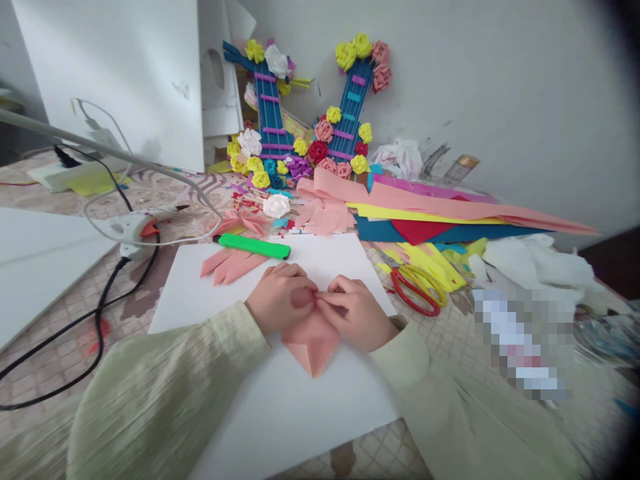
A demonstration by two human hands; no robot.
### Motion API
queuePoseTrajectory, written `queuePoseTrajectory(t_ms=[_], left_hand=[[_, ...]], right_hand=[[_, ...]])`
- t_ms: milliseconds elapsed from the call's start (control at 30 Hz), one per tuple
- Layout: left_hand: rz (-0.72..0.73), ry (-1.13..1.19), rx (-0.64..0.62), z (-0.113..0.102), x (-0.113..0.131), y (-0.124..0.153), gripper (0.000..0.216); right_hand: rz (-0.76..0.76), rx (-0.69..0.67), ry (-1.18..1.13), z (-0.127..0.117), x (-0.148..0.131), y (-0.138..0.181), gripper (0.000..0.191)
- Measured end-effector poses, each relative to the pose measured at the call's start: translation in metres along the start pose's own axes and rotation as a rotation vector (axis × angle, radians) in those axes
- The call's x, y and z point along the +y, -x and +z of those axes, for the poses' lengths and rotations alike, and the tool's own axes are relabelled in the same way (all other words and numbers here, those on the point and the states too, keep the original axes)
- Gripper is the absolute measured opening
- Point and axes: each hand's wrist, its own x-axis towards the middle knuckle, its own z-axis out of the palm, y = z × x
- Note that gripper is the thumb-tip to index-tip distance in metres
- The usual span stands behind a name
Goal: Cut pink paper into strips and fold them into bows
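Note:
A folded piece of pink paper (313, 340) lies over a white board (285, 413), its pointed end toward me. My left hand (283, 297) is closed on its far left part, thumb and fingers meeting near the top. From the other side my right hand (357, 310) pinches the same paper, fingertips almost touching those of the left. The fingers partly hide the paper's upper end. Just beyond the left hand is a bright green utility knife (255, 246), resting across folded pink paper pieces (233, 265).
Red-and-yellow-handled scissors (417, 287) lie right of the board. Behind are long pink paper strips (440, 203), a white paper flower (277, 206) and two blue guitar-shaped crafts (273, 110) with paper roses. At left, a black cable (103, 300) runs from a white power strip (133, 233).

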Motion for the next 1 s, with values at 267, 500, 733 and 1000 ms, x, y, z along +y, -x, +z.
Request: queuePoseTrajectory(t_ms=[267, 500, 733, 1000], left_hand=[[-0.007, -0.018, 0.008, 0.0028, -0.0016, 0.0001, 0.021], [-0.003, 0.001, 0.004, 0.0004, -0.0010, 0.0005, 0.024], [0.007, 0.003, 0.023, 0.0018, -0.0020, 0.0013, 0.021], [0.020, -0.045, -0.006, 0.0010, -0.0011, 0.0022, 0.021]], right_hand=[[-0.008, 0.014, 0.065, 0.0027, -0.0008, 0.0000, 0.022], [0.005, 0.000, 0.065, 0.0032, -0.0007, 0.0006, 0.020], [0.004, 0.004, 0.051, 0.0030, -0.0004, 0.0012, 0.021], [0.010, 0.004, 0.052, 0.0035, -0.0006, 0.0010, 0.021]])
